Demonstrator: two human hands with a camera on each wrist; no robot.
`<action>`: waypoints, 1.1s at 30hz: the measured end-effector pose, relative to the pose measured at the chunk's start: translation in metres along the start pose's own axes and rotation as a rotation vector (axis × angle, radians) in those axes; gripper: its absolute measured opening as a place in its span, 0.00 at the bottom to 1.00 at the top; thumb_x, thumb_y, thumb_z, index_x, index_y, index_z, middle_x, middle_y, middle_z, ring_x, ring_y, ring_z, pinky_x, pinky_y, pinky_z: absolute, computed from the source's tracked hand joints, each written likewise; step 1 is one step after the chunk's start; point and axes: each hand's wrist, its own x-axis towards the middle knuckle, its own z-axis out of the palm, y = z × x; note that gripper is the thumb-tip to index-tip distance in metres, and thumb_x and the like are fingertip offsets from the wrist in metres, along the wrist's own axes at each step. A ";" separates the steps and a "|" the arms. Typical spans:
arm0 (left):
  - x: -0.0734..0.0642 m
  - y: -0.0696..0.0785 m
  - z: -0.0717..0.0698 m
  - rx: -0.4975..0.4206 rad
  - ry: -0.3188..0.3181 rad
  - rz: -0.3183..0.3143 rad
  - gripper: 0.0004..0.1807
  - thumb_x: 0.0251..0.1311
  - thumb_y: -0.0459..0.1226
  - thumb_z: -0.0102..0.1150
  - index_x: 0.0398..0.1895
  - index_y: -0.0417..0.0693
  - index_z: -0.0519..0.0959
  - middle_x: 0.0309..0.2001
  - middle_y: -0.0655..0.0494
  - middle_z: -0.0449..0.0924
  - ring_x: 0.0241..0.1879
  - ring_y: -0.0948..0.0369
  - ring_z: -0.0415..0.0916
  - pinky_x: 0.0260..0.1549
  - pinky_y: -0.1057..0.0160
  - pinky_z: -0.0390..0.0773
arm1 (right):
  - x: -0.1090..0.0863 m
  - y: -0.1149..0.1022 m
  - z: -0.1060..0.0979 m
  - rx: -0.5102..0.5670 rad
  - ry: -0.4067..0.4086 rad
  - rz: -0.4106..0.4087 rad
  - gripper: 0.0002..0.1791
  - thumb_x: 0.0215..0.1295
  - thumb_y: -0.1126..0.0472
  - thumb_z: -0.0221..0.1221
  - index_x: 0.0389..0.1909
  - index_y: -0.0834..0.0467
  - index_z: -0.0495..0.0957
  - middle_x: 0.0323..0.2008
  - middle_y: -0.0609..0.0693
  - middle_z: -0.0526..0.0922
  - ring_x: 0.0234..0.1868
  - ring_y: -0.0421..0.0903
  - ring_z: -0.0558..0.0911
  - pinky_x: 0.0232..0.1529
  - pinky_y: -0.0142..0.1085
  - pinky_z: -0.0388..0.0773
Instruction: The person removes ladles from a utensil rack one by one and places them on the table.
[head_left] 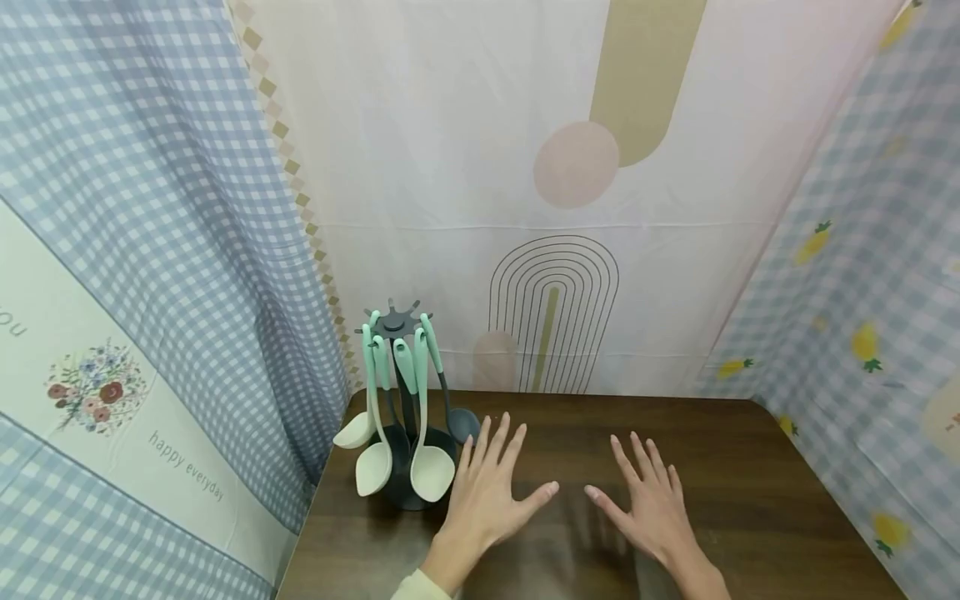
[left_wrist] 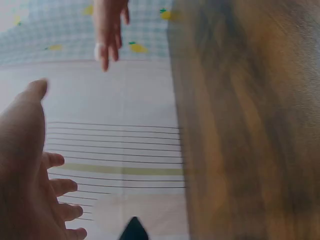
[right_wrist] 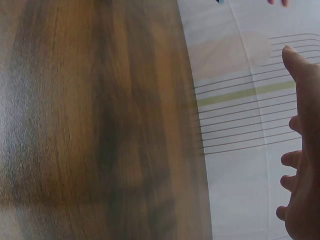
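Both hands hover above a dark wooden table with fingers spread and nothing held. The left hand (head_left: pixel 487 500) is just right of a utensil stand (head_left: pixel 408 417), its fingertips overlapping the edge of a dark grey ladle (head_left: pixel 463 425) in the head view. Farther right, the right hand (head_left: pixel 654 508) has its thumb pointing toward the left one. From the stand's grey top hang several kitchen utensils with mint green handles. Two white ladles, a front one (head_left: pixel 432 473) and one to its left (head_left: pixel 373 468), face forward, and another white utensil (head_left: pixel 354 431) sticks out leftward.
The brown wood table (head_left: pixel 570 425) reaches back to a white printed curtain (head_left: pixel 420 167). Blue checked cloth (head_left: pixel 187 167) hangs along the left side, and checked cloth with pineapples (head_left: pixel 832 292) along the right.
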 end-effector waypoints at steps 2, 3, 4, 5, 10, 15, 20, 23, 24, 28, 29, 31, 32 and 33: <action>0.000 0.002 -0.009 -0.020 0.022 0.012 0.53 0.65 0.80 0.33 0.87 0.67 0.48 0.87 0.61 0.39 0.85 0.53 0.33 0.78 0.38 0.49 | 0.001 -0.002 0.002 0.012 0.005 -0.007 0.51 0.70 0.32 0.61 0.86 0.45 0.51 0.83 0.66 0.49 0.82 0.73 0.47 0.69 0.79 0.46; 0.000 0.003 -0.014 -0.029 0.033 0.019 0.52 0.66 0.80 0.35 0.87 0.68 0.48 0.86 0.62 0.39 0.85 0.53 0.33 0.78 0.38 0.48 | 0.002 -0.003 0.002 0.017 0.006 -0.009 0.51 0.70 0.32 0.61 0.86 0.45 0.51 0.83 0.66 0.49 0.81 0.73 0.47 0.69 0.79 0.46; 0.000 0.005 -0.019 -0.031 0.043 0.027 0.52 0.66 0.79 0.35 0.87 0.68 0.48 0.87 0.62 0.39 0.85 0.54 0.33 0.78 0.39 0.48 | 0.002 -0.004 0.003 0.021 0.009 -0.013 0.51 0.70 0.33 0.61 0.86 0.45 0.51 0.83 0.66 0.50 0.81 0.73 0.48 0.69 0.79 0.46; 0.000 0.006 -0.023 -0.027 0.055 0.035 0.52 0.66 0.79 0.35 0.87 0.68 0.48 0.87 0.62 0.39 0.85 0.54 0.33 0.78 0.39 0.48 | 0.003 -0.004 0.004 0.024 0.012 -0.016 0.51 0.70 0.33 0.61 0.86 0.45 0.51 0.83 0.67 0.50 0.81 0.73 0.48 0.68 0.79 0.47; 0.000 0.008 -0.044 -0.012 0.150 0.063 0.53 0.65 0.80 0.36 0.87 0.66 0.52 0.86 0.58 0.47 0.85 0.52 0.40 0.77 0.43 0.54 | 0.007 -0.009 0.004 0.047 0.016 -0.023 0.52 0.70 0.33 0.62 0.87 0.44 0.50 0.83 0.66 0.51 0.81 0.72 0.48 0.68 0.80 0.48; 0.002 0.006 -0.059 -0.027 0.277 0.079 0.53 0.64 0.79 0.42 0.85 0.62 0.58 0.82 0.52 0.59 0.83 0.52 0.50 0.73 0.43 0.64 | 0.015 -0.014 0.000 0.069 0.018 -0.034 0.52 0.70 0.33 0.62 0.87 0.42 0.47 0.84 0.63 0.50 0.83 0.69 0.47 0.69 0.78 0.48; 0.003 0.000 -0.070 -0.050 0.379 0.105 0.52 0.64 0.78 0.44 0.83 0.59 0.63 0.79 0.51 0.65 0.80 0.49 0.59 0.71 0.42 0.68 | 0.021 -0.020 -0.003 0.109 0.015 -0.051 0.52 0.71 0.34 0.63 0.87 0.43 0.47 0.83 0.64 0.51 0.82 0.70 0.48 0.69 0.78 0.49; 0.003 -0.004 -0.075 -0.071 0.447 0.125 0.52 0.64 0.78 0.44 0.81 0.57 0.66 0.78 0.52 0.68 0.78 0.49 0.63 0.68 0.43 0.72 | 0.025 -0.024 -0.006 0.120 0.021 -0.059 0.52 0.71 0.35 0.63 0.87 0.44 0.47 0.83 0.64 0.52 0.82 0.70 0.49 0.69 0.78 0.49; 0.004 -0.005 -0.077 -0.085 0.474 0.135 0.51 0.65 0.78 0.45 0.80 0.56 0.68 0.76 0.53 0.70 0.77 0.49 0.66 0.66 0.43 0.74 | 0.026 -0.026 -0.006 0.123 0.027 -0.061 0.52 0.71 0.35 0.63 0.87 0.44 0.48 0.83 0.64 0.53 0.82 0.70 0.50 0.68 0.78 0.50; 0.004 -0.009 -0.083 -0.162 0.585 0.192 0.48 0.66 0.75 0.48 0.76 0.51 0.74 0.72 0.53 0.75 0.72 0.50 0.72 0.58 0.42 0.81 | 0.033 -0.032 -0.007 0.140 0.049 -0.080 0.52 0.71 0.36 0.64 0.87 0.44 0.49 0.83 0.62 0.55 0.82 0.69 0.51 0.69 0.77 0.51; 0.005 -0.010 -0.085 -0.180 0.609 0.209 0.47 0.67 0.74 0.49 0.74 0.50 0.75 0.71 0.52 0.76 0.72 0.50 0.73 0.57 0.42 0.81 | 0.035 -0.034 -0.007 0.144 0.058 -0.088 0.51 0.71 0.36 0.64 0.87 0.44 0.49 0.83 0.62 0.55 0.82 0.68 0.52 0.69 0.76 0.52; 0.005 -0.013 -0.089 -0.202 0.648 0.236 0.46 0.68 0.73 0.50 0.73 0.49 0.75 0.71 0.52 0.77 0.71 0.49 0.74 0.55 0.42 0.82 | 0.041 -0.039 -0.008 0.153 0.069 -0.101 0.51 0.71 0.36 0.64 0.87 0.44 0.50 0.82 0.61 0.56 0.82 0.67 0.53 0.70 0.75 0.52; 0.006 -0.014 -0.091 -0.206 0.667 0.246 0.45 0.68 0.72 0.51 0.73 0.48 0.76 0.70 0.51 0.78 0.70 0.49 0.75 0.55 0.42 0.83 | 0.044 -0.041 -0.008 0.158 0.069 -0.105 0.51 0.71 0.36 0.64 0.87 0.44 0.50 0.82 0.60 0.56 0.82 0.67 0.53 0.71 0.74 0.51; 0.007 -0.015 -0.093 -0.207 0.684 0.254 0.45 0.68 0.72 0.51 0.72 0.48 0.76 0.70 0.51 0.78 0.70 0.48 0.75 0.55 0.42 0.83 | 0.047 -0.044 -0.009 0.163 0.076 -0.112 0.51 0.71 0.36 0.64 0.87 0.44 0.50 0.82 0.60 0.57 0.82 0.66 0.53 0.71 0.74 0.52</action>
